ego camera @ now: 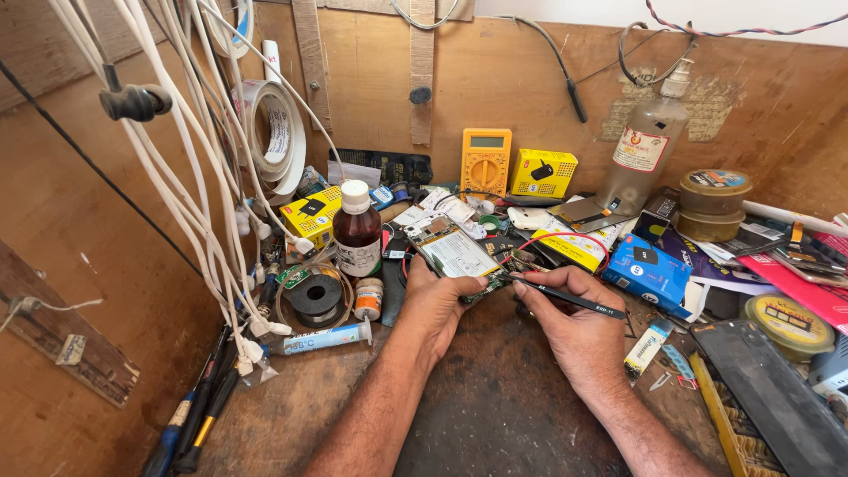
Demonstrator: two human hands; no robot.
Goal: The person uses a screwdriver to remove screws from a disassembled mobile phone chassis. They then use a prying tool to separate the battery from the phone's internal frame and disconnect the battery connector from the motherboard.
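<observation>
My left hand point(439, 305) grips the near end of an opened mobile phone point(452, 252) that lies back-up on the wooden bench, its pale battery showing. My right hand point(579, 331) pinches black tweezers point(565, 299), their tip resting at the phone's lower right corner beside my left thumb. A red wire point(565, 237) loops just beyond the tweezers.
A brown glass bottle point(358, 231), a solder spool point(315, 296) and a white tube point(322, 339) sit to the left. White cables point(199, 177) hang at left. A yellow multimeter point(486, 161), yellow boxes, a clear spray bottle point(640, 155), a blue box point(649, 269) and tins crowd the back and right.
</observation>
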